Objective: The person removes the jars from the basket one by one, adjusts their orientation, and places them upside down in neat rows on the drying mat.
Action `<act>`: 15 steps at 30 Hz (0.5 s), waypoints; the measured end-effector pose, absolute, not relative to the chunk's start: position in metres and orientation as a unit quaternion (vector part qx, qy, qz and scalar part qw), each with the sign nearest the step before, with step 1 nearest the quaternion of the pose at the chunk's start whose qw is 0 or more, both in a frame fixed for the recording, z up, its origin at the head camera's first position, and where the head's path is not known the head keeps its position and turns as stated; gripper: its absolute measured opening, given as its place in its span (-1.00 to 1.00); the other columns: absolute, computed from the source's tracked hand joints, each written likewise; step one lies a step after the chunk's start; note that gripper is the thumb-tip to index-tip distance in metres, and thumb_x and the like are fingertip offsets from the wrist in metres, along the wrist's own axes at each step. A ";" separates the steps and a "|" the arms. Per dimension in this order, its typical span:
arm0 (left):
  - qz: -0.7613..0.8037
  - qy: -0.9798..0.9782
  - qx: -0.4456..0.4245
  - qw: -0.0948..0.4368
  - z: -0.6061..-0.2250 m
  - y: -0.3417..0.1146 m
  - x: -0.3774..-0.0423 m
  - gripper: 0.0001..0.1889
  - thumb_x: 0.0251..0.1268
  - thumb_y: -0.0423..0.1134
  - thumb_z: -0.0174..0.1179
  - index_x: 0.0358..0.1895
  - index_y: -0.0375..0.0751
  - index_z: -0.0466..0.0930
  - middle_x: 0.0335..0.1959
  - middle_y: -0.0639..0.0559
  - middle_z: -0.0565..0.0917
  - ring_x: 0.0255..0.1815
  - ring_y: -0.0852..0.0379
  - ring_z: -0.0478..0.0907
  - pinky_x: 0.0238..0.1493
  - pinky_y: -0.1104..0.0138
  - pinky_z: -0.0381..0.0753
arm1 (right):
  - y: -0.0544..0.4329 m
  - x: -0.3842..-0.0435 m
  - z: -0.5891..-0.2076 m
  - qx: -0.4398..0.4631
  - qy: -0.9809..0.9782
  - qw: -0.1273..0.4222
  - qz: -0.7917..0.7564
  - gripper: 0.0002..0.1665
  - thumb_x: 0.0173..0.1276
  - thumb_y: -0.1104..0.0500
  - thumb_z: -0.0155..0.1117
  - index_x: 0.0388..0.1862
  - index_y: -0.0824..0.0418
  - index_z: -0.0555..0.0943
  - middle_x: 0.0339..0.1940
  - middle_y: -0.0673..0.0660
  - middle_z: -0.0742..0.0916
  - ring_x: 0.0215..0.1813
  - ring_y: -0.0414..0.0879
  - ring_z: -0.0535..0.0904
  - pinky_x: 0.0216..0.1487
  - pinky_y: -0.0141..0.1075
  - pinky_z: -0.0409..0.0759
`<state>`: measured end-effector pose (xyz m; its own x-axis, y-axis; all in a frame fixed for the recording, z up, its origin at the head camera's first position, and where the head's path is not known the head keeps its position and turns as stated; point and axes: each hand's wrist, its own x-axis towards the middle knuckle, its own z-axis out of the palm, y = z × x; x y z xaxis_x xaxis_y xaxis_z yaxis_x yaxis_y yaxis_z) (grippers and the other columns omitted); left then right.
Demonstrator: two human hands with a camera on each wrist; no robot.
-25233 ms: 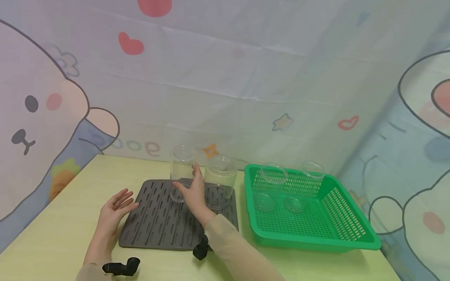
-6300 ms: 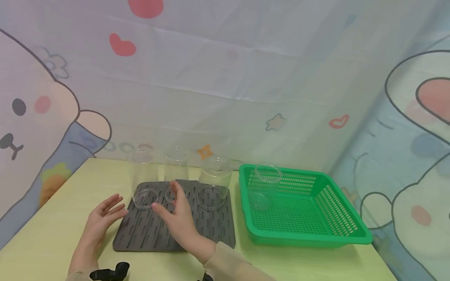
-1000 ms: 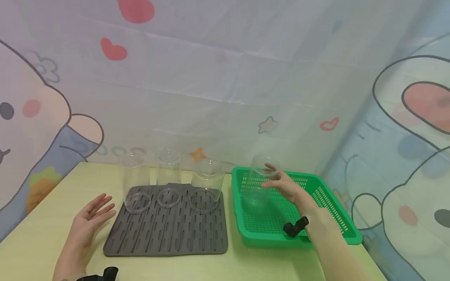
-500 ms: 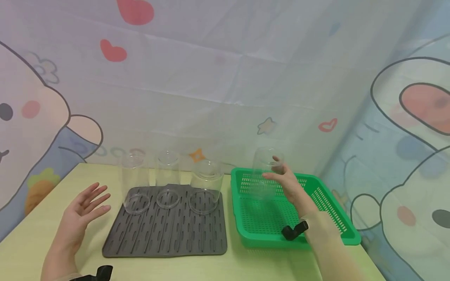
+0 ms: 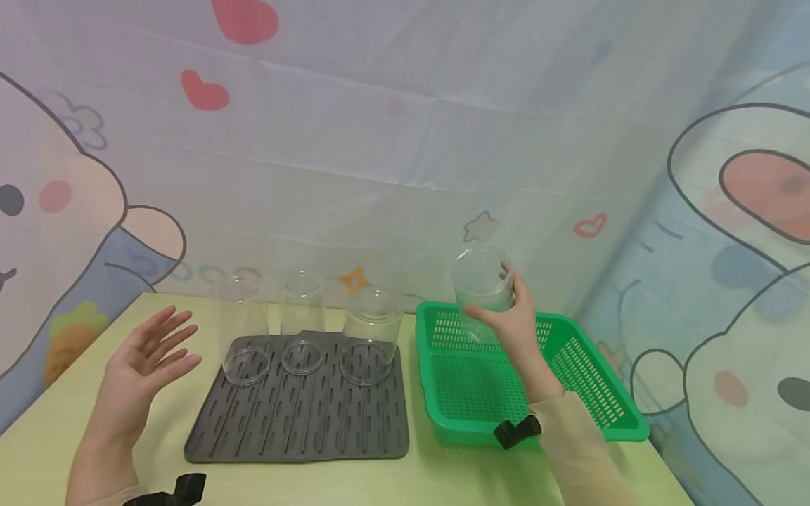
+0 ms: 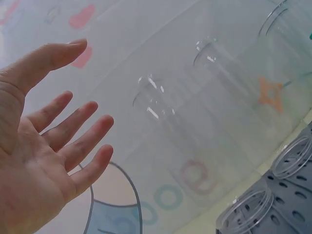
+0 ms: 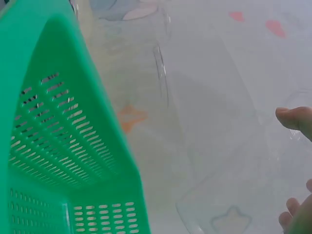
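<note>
My right hand [image 5: 515,320] grips a clear plastic cup [image 5: 479,284] around its side, thumb toward me. The cup is lifted over the back left of the green basket [image 5: 487,430], its top tilted toward me. In the right wrist view the see-through cup is faint, with the fingertips [image 7: 297,117] at the right edge. My left hand [image 5: 139,365] hovers left of the grey mat [image 5: 297,429], fingers spread, holding nothing. Three clear cups, the left one [image 5: 243,327], the middle one [image 5: 302,323] and the right one [image 5: 371,334], stand apart along the mat's back, seemingly upside down.
The mat and basket sit side by side on a pale yellow table [image 5: 354,485]. Behind the table hangs a printed cloth [image 5: 380,140], close to the table's back edge. The basket's raised rim and perforated walls surround its floor.
Earlier, cups went from basket to mat, making three there. In the last second my right hand raised the basket's last cup and tilted it toward me; my left hand rose slightly.
</note>
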<state>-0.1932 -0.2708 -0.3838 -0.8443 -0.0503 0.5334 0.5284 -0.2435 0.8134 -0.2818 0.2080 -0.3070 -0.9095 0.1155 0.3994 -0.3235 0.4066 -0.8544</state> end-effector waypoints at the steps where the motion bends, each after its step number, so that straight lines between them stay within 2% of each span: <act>1: -0.758 -0.590 -0.204 0.191 -0.381 -0.268 -0.193 -0.23 0.20 -0.77 0.04 0.46 -0.13 0.23 0.28 0.21 0.52 0.18 0.37 0.54 0.08 0.60 0.56 | 0.205 -0.279 -0.305 0.065 -0.815 0.216 0.534 0.16 0.00 0.14 0.62 0.54 -0.03 0.19 0.50 0.13 0.33 0.50 0.10 0.19 0.45 0.17 0.25; 6: -0.745 -0.603 -0.203 0.202 -0.370 -0.255 -0.192 -0.22 0.16 -0.77 0.08 0.46 -0.16 0.23 0.27 0.21 0.52 0.21 0.38 0.52 0.12 0.62 0.50 | 0.189 -0.269 -0.300 0.065 -0.824 0.272 0.493 0.19 -0.12 0.14 0.67 0.51 0.08 0.26 0.43 0.21 0.36 0.42 0.14 0.25 0.41 0.21 0.25; 15: -0.736 -0.606 -0.202 0.223 -0.361 -0.238 -0.193 -0.17 0.11 -0.78 0.11 0.47 -0.16 0.21 0.29 0.19 0.50 0.25 0.37 0.46 0.13 0.60 0.48 | 0.167 -0.255 -0.303 0.095 -0.822 0.350 0.438 0.16 -0.20 0.18 0.71 0.46 0.05 0.35 0.37 0.28 0.36 0.39 0.21 0.23 0.29 0.28 0.34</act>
